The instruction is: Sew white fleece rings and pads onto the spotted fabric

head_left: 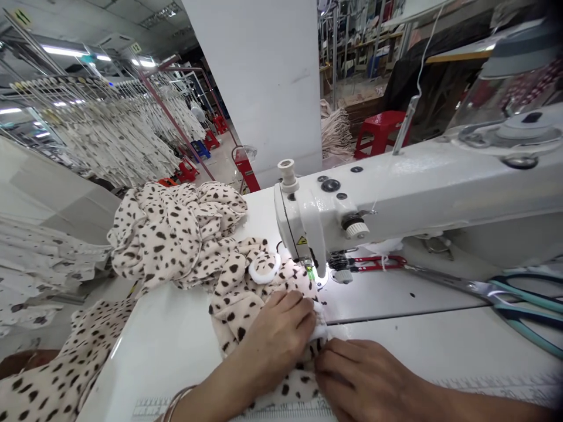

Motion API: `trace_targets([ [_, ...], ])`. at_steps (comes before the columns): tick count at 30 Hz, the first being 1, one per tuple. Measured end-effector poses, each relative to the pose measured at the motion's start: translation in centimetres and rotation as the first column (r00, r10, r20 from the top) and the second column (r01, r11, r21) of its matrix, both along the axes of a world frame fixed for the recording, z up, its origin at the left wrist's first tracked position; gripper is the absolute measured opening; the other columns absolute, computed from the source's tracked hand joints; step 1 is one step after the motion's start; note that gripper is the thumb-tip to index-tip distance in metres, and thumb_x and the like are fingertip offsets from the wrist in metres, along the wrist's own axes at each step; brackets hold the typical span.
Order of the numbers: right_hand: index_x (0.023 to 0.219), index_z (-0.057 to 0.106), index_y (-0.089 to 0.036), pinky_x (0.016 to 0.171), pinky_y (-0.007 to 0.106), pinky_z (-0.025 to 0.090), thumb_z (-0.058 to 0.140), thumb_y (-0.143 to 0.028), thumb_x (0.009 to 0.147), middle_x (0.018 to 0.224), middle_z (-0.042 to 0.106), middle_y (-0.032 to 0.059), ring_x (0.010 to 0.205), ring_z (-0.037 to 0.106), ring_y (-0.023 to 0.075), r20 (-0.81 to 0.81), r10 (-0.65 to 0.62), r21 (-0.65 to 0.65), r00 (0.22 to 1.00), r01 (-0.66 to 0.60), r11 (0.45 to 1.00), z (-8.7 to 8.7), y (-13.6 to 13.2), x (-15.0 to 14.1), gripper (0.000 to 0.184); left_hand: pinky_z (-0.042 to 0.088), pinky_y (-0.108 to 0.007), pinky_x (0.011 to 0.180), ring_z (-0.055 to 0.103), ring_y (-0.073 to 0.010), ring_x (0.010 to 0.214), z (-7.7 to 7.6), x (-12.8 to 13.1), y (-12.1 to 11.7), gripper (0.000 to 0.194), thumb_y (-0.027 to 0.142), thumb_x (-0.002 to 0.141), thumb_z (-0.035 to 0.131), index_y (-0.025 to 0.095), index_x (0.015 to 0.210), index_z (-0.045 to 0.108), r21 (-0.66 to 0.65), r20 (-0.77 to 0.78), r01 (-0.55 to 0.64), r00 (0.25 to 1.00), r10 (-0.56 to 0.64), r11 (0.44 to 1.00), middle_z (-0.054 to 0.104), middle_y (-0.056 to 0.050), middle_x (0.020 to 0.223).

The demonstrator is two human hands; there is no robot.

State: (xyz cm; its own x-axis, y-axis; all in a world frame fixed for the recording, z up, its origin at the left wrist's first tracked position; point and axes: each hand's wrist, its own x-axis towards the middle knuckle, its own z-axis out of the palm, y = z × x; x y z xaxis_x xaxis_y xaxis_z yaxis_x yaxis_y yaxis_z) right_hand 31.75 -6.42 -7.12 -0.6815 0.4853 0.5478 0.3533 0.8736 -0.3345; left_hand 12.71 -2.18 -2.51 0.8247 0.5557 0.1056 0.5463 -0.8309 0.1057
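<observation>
Spotted fleece fabric, cream with dark brown spots, lies bunched on the sewing table and runs up to the needle area of a white sewing machine. My left hand is closed on this fabric just in front of the presser foot, its fingers curled next to a strip of white trim. Nearer the table's front, my right hand pinches the fabric's edge, with its fingertips partly hidden. A white fuzzy ring of trim rests on the cloth left of the needle.
Large teal-handled scissors and a red-handled tool lie right of the needle. More spotted fabric is heaped at the back left. A printed ruler runs along the front edge. A white pillar stands behind the table.
</observation>
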Motion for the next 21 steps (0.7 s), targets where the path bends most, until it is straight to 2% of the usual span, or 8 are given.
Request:
trace_targets([
  [3,0.086,0.064,-0.015,0.062,0.028,0.044,0.046,-0.005,0.085,0.076,0.061,0.0063,0.074,0.053,0.0174,0.001,0.023,-0.028,1.000,-0.023,0.999,0.1,0.3,0.2,0.022,0.050,-0.037,0.081,0.054,-0.0227,0.087,-0.2,-0.1,0.0,0.017,0.002,0.090,0.046,0.008,0.098,0.059,0.013,-0.017,0.049,0.999,-0.048,0.999,0.061,-0.010,0.091],
  [6,0.095,0.065,-0.013,0.064,0.030,0.044,0.046,-0.005,0.086,0.081,0.059,0.0076,0.077,0.053,0.0192,0.000,-0.041,-0.007,0.999,0.041,0.999,-0.1,0.9,0.5,0.022,0.053,-0.035,0.078,0.057,-0.0227,0.087,-0.1,-0.3,0.1,0.020,0.004,0.089,0.046,0.008,0.101,0.062,-0.023,0.061,0.014,0.998,-0.012,1.000,0.062,-0.011,0.090],
  [10,0.087,0.062,-0.013,0.060,0.029,0.042,0.042,-0.002,0.089,0.080,0.057,0.0074,0.075,0.051,0.0175,-0.002,-0.071,0.076,0.997,0.071,0.995,-0.6,1.6,0.6,0.023,0.055,-0.034,0.075,0.059,-0.0221,0.085,0.2,-0.3,-0.1,0.019,0.013,0.092,0.049,0.010,0.104,0.063,-0.093,0.129,-0.033,0.991,0.045,0.995,0.064,-0.011,0.092],
  [13,0.087,0.063,-0.013,0.063,0.028,0.046,0.039,-0.004,0.092,0.079,0.060,0.0070,0.075,0.053,0.0165,-0.007,-0.055,0.103,0.998,0.056,0.993,-0.7,1.7,0.5,0.026,0.055,-0.033,0.073,0.059,-0.0210,0.084,0.0,0.0,-0.3,0.017,0.014,0.094,0.049,0.010,0.100,0.064,-0.074,0.159,-0.070,0.984,0.082,0.995,0.065,-0.011,0.093],
  [17,0.096,0.065,-0.015,0.075,0.029,0.051,0.036,-0.006,0.095,0.084,0.066,0.0078,0.083,0.061,0.0168,-0.007,-0.085,0.150,0.996,0.086,0.985,-0.8,1.4,0.5,0.030,0.056,-0.034,0.075,0.059,-0.0212,0.085,-0.5,0.3,-0.6,0.016,0.013,0.095,0.048,0.009,0.097,0.064,-0.044,0.169,-0.106,0.979,0.112,0.993,0.065,-0.011,0.093],
  [21,0.094,0.065,-0.015,0.078,0.029,0.053,0.038,-0.005,0.094,0.083,0.068,0.0074,0.082,0.064,0.0160,-0.026,-0.112,0.184,0.993,0.115,0.976,-0.8,1.2,0.5,0.029,0.057,-0.034,0.071,0.058,-0.0210,0.082,-0.8,0.4,-0.7,0.016,0.012,0.094,0.048,0.008,0.095,0.064,-0.014,0.192,-0.124,0.974,0.124,0.992,0.065,-0.010,0.090],
])
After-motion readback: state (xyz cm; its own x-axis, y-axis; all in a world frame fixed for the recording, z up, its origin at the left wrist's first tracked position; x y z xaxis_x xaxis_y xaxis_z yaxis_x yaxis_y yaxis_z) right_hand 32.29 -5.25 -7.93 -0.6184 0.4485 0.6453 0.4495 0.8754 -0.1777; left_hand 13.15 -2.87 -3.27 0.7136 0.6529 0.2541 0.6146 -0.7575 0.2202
